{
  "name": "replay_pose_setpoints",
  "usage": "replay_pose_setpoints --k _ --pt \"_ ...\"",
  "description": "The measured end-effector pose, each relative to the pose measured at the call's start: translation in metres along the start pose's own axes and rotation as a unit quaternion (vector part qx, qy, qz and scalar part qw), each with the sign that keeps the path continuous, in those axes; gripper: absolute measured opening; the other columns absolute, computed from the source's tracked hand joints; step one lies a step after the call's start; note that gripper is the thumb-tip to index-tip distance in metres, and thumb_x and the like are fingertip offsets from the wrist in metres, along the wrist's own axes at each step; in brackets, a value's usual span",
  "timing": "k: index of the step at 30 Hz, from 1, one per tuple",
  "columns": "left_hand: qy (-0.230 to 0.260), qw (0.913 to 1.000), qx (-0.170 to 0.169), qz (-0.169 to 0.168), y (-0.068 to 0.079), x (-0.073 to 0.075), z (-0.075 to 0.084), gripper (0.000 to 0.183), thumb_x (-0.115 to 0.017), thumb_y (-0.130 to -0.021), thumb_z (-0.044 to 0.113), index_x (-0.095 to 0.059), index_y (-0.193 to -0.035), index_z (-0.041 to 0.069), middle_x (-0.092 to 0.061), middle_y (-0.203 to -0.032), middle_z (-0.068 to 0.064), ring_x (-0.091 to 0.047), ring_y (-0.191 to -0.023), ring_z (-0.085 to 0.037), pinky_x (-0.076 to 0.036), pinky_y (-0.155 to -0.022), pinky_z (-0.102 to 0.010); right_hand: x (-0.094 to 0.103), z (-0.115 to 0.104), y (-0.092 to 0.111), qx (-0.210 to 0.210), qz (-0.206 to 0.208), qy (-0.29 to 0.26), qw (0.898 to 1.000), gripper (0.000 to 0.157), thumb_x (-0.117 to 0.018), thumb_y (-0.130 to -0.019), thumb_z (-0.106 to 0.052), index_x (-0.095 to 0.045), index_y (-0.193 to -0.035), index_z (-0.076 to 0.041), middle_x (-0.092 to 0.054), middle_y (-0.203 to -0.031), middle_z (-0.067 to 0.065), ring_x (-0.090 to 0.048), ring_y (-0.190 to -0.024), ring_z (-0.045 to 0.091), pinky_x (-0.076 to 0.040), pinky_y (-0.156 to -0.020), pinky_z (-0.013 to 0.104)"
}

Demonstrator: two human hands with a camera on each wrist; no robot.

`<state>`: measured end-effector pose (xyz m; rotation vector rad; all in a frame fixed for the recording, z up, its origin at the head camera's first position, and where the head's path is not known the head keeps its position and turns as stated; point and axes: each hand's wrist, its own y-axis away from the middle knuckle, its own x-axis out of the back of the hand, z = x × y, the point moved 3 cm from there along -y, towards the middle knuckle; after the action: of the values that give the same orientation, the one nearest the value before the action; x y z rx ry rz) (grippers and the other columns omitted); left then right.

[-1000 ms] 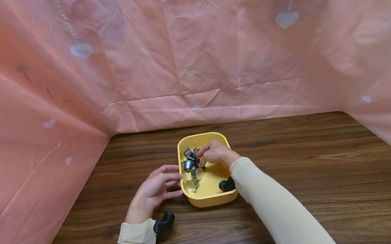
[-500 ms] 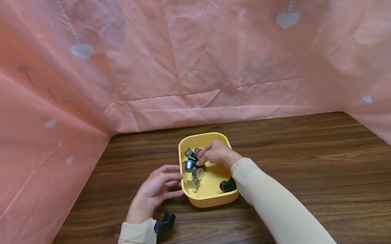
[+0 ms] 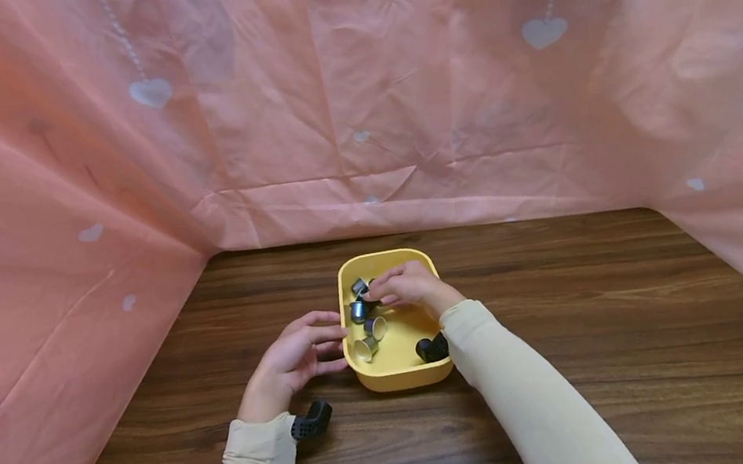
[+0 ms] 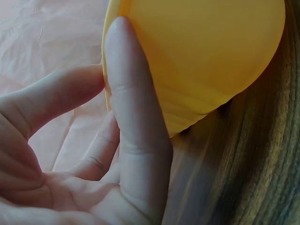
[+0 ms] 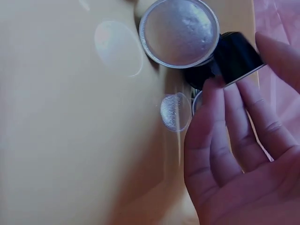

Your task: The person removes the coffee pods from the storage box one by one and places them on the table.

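Note:
A yellow tub (image 3: 403,380) holds several coffee capsules, mostly along its left side. My right hand (image 3: 410,286) reaches into the tub from the right. Its thumb and fingers pinch a black coffee capsule (image 5: 239,57), clearest in the right wrist view, beside a capsule with a round silver lid (image 5: 180,33). Below the hand in the head view lie a shiny blue capsule (image 3: 357,312), a dark capsule with a pale lid (image 3: 375,328) and a gold capsule (image 3: 365,349). My left hand (image 3: 297,353) rests its extended fingers against the tub's left wall, one fingertip at the rim.
The tub stands on a dark wooden table (image 3: 613,325). Pink cloth with white hearts (image 3: 438,96) hangs behind and along both sides. A black wrist camera (image 3: 311,420) sticks out from the left cuff, another (image 3: 432,349) from the right cuff over the tub.
My right hand has shifted slightly left and its fingers cover more of the far capsules. The blue capsule has turned a little. My left hand stays at the tub's side.

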<state>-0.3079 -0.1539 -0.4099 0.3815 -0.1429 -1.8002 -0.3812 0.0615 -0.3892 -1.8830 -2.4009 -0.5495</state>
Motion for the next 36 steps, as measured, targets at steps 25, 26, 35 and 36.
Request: replay_pose_setpoints --k 25,26,35,36 --pt "-0.001 0.9999 0.014 -0.005 -0.005 0.001 0.008 0.034 -0.065 -0.102 0.005 -0.053 -0.134 0.004 -0.066 -0.113 -0.009 -0.069 -0.091 -0.017 -0.066 -0.074 -0.032 0.005 -0.005 -0.01 0.031 -0.013 -0.086 0.996 0.041 -0.085 -0.092 -0.013 -0.074 -0.128 0.005 -0.081 -0.101 0.003 -0.078 -0.092 0.019 -0.061 -0.105 0.042" --pt "-0.001 0.9999 0.016 -0.005 -0.005 0.001 0.008 0.034 -0.065 -0.102 0.005 -0.053 -0.134 0.004 -0.066 -0.113 -0.009 -0.069 -0.091 -0.017 -0.066 -0.074 -0.032 0.005 -0.004 -0.01 0.031 -0.013 -0.086 0.996 0.041 -0.085 -0.092 -0.013 -0.074 -0.128 0.004 -0.082 -0.1 0.003 -0.078 -0.091 0.018 -0.062 -0.104 0.042" --pt "0.015 0.9997 0.016 -0.006 -0.004 0.002 -0.001 0.03 -0.065 -0.1 0.005 -0.055 -0.128 0.005 -0.065 -0.11 -0.009 -0.067 -0.089 -0.017 -0.065 -0.073 -0.032 0.001 0.0 -0.005 0.029 -0.017 -0.074 0.997 0.04 -0.085 -0.093 -0.014 -0.075 -0.127 0.002 -0.081 -0.101 0.002 -0.077 -0.088 0.014 -0.06 -0.107 0.045" --pt "0.016 0.9997 0.016 -0.007 -0.003 0.002 -0.002 0.03 -0.065 -0.1 0.005 -0.055 -0.128 0.006 -0.065 -0.109 -0.009 -0.067 -0.089 -0.017 -0.065 -0.073 -0.032 0.001 0.0 -0.004 0.029 -0.018 -0.073 0.997 0.04 -0.085 -0.093 -0.014 -0.074 -0.128 0.002 -0.081 -0.101 0.002 -0.077 -0.089 0.014 -0.06 -0.106 0.044"
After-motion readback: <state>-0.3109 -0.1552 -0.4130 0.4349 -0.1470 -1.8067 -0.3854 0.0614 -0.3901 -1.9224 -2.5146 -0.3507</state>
